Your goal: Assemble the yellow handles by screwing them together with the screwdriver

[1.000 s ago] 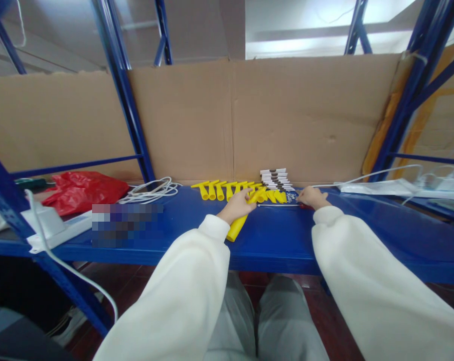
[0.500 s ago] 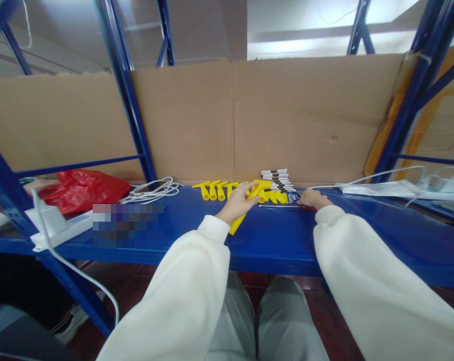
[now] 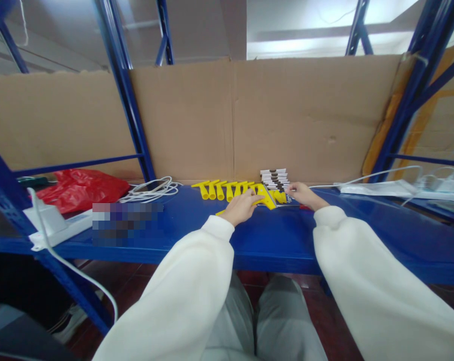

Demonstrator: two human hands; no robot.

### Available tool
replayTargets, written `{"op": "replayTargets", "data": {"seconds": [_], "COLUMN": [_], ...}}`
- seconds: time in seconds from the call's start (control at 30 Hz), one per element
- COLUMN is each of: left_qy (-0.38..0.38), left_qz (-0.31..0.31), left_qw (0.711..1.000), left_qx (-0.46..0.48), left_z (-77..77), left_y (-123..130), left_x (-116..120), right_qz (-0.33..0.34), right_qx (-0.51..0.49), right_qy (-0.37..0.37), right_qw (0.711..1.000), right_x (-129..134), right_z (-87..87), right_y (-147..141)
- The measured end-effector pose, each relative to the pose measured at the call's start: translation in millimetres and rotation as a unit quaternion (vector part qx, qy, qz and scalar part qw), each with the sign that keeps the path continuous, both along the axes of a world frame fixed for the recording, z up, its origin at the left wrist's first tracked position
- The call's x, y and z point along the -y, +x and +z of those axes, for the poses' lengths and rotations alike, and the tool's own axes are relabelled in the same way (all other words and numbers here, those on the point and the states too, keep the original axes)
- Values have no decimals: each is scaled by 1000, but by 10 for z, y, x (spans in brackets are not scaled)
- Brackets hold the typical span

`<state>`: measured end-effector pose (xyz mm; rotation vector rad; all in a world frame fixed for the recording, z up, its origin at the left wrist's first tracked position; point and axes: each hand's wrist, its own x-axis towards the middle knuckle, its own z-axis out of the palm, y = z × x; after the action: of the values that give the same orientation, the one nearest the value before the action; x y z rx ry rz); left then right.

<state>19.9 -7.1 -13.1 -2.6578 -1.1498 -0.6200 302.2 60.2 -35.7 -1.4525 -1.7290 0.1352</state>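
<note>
My left hand (image 3: 242,206) is closed around a yellow scraper (image 3: 267,199). Its wide head, with a grey strip along it, points right, and the handle end shows under my wrist. My right hand (image 3: 301,193) is pinched at the fingertips, close to a stack of white packets with dark bands (image 3: 275,176). Whatever is between those fingertips is too small to make out. Below this hand lies a screwdriver with a red handle (image 3: 305,207), partly hidden. A row of yellow scraper bodies (image 3: 219,190) lies behind my left hand, and more yellow pieces (image 3: 278,196) lie between my hands.
The blue shelf (image 3: 196,230) has a cardboard back wall (image 3: 185,120). To the left are a coiled white cable (image 3: 151,189), a red plastic bag (image 3: 84,189) and a white power strip (image 3: 66,230). A blue post (image 3: 132,110) stands behind them; another white strip with cables (image 3: 377,188) lies right.
My right hand has left the screwdriver and moved up and left toward the white packets. My left hand has turned the scraper so its head points right and lower.
</note>
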Motion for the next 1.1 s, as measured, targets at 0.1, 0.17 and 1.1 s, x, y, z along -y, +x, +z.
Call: {"op": "replayTargets", "data": {"seconds": [0.1, 0.17, 1.1], "left_qy": [5, 5, -9], "left_qz": [4, 5, 15], "left_qw": [1000, 1000, 1000], "left_qx": [-18, -29, -10], "left_z": [-4, -7, -54], "left_y": [24, 38, 57], "left_x": [8, 15, -16], "right_qz": [91, 140, 176], "right_qx": [-45, -70, 84], "right_qy": [-13, -21, 75], "right_qw": [995, 988, 978], "right_x": [140, 225, 265], "right_z": [65, 79, 6], "right_y": [-279, -433, -674]}}
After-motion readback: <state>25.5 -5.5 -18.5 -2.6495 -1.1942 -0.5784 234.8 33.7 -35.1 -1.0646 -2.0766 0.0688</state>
